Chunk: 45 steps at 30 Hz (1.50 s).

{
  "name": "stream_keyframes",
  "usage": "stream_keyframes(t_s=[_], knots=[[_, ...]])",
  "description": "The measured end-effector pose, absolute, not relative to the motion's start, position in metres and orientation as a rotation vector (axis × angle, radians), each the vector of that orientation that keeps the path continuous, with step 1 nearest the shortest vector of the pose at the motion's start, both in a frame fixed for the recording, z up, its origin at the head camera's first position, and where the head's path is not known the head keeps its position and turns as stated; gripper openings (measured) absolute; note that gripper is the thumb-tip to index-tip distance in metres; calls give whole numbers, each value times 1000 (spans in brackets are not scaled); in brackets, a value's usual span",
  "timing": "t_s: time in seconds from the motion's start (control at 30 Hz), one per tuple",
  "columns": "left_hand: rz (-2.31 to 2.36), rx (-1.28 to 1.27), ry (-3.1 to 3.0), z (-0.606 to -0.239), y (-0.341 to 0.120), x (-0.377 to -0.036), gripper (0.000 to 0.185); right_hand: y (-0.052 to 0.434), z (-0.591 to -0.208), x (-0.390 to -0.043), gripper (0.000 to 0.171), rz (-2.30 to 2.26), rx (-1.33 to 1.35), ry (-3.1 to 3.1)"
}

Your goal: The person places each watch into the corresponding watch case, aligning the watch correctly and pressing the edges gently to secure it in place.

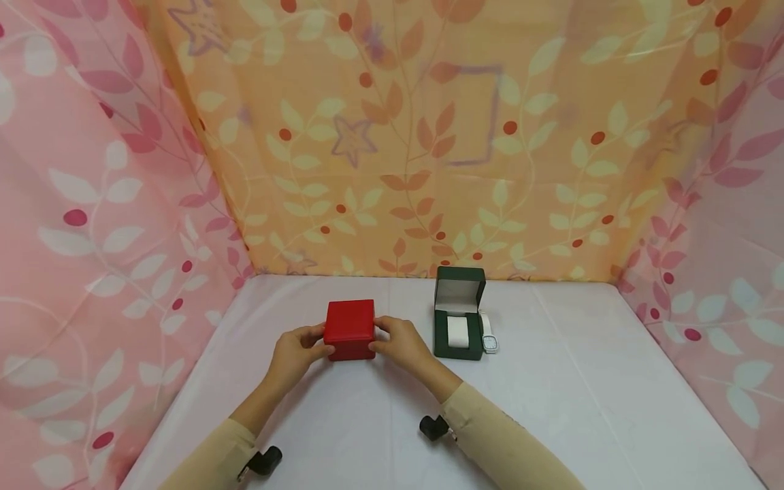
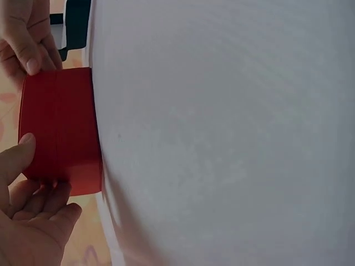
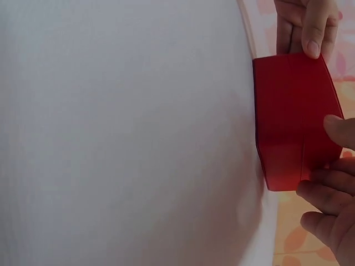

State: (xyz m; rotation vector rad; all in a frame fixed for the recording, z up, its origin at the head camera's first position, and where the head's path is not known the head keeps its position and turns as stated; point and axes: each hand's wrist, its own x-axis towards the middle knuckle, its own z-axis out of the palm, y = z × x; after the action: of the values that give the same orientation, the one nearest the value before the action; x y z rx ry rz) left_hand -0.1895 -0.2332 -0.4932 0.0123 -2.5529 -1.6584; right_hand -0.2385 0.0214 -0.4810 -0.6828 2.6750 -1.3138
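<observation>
Hands meet on a closed red box [image 1: 350, 329] resting on the white counter [image 1: 582, 381]: our left hand [image 1: 295, 352] grips its left side, our right hand [image 1: 401, 344] its right, thumbs on the front face. Just to the right stands an open green box [image 1: 459, 313], with what seems a watch [image 1: 488, 333] beside it.

closed box [image 1: 350, 329] left | open box [image 1: 459, 320] right | watch [image 1: 488, 336] beside it
</observation>
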Motion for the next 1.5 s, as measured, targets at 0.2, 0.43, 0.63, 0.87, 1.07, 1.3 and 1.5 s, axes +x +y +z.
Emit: stream_keyframes(t_s=[0.2, 0.43, 0.63, 0.87, 1.07, 1.3, 1.5], knots=[[-1641, -26, -2597, -493, -236, -184, 61, 28, -478, -236, 63, -1154, -720, 2659], [-1665, -72, -2542, -491, -239, -176, 58, 35, -476, -229, 66, -983, -857, 2665], [-1591, -97, -2567, -479, -239, -174, 55, 43, -470, -223, 56, -874, -1065, 2718], [-1490, -143, -2577, -461, -230, -171, 52, 57, -462, -213, 52, -813, -1226, 2784], [-1475, -211, -2567, -444, -210, -173, 49, 73, -456, -206, 49, -799, -1261, 2871], [-1447, -358, -2578, -433, -185, -175, 47, 91, -454, -201, 47, -794, -1266, 2932], [-1408, -475, -2550, -433, -162, -176, 45, 107, -453, -198, 47, -807, -1245, 2970]])
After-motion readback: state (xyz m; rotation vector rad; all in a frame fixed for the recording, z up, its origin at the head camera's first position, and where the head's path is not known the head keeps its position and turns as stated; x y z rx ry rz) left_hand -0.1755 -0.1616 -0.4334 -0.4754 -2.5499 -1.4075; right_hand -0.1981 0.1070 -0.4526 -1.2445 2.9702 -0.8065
